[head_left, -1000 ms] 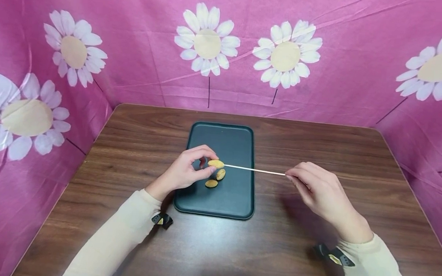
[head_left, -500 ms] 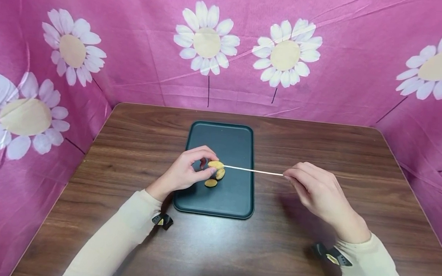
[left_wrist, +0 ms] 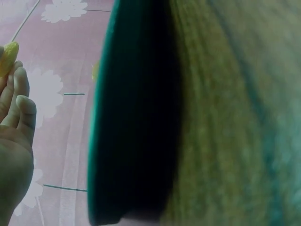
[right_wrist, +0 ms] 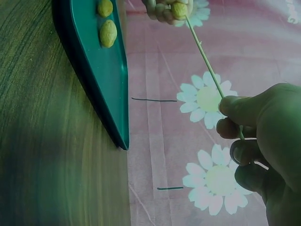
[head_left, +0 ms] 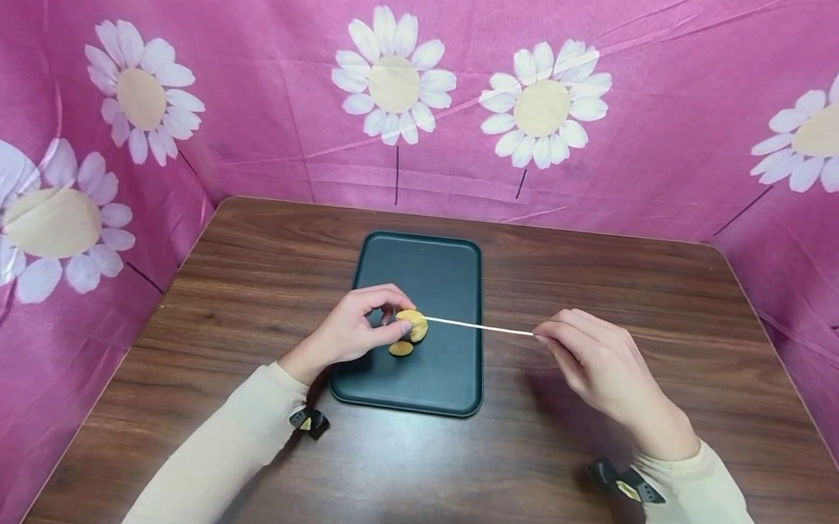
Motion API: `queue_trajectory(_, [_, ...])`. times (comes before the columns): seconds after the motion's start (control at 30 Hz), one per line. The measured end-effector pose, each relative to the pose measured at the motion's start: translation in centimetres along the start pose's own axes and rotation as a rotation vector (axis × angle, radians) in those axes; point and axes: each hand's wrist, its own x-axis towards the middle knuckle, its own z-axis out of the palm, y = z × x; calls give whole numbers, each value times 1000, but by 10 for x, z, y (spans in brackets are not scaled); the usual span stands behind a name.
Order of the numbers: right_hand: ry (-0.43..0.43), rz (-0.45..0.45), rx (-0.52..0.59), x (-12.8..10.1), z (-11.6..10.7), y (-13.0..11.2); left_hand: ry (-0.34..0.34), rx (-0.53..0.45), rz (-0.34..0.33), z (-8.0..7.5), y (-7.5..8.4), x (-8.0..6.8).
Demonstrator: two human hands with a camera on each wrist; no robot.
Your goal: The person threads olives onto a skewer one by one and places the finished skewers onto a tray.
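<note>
My left hand (head_left: 362,322) pinches a small yellow oval fruit (head_left: 409,318) between thumb and fingers above the tray. A thin wooden skewer (head_left: 480,326) runs from this fruit to my right hand (head_left: 603,369), whose thumb and fingers pinch its other end. In the right wrist view the skewer's tip (right_wrist: 187,20) meets the end of the held fruit (right_wrist: 179,10); how deep it goes is hidden. Two more yellow fruits lie on the tray: one (head_left: 420,331) partly behind the held one in the head view, the other (head_left: 400,348) nearer me.
The dark green tray (head_left: 415,389) lies on a brown wood-grain table (head_left: 253,271). Pink cloth (head_left: 273,95) with white flowers hangs round the back and sides. A black strap device (head_left: 310,422) sits at the left wrist, a like one (head_left: 627,482) at the right.
My right hand has shifted slightly left with the skewer, toward the left hand. The held fruit has come a little nearer me and now overlaps a tray fruit in the head view.
</note>
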Motion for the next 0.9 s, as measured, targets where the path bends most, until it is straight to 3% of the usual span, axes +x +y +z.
queue_trajectory(0.33, [-38,44,56,-3,2,2,-27,-34,-155,-3,1,-2])
queue_trajectory(0.67, [-76,77,97,-2,1,0,-21,-113,-185,-3,4,0])
queue_trajectory(0.9, [-55,31,83,0,3,1,-30,-117,-215,-4,6,0])
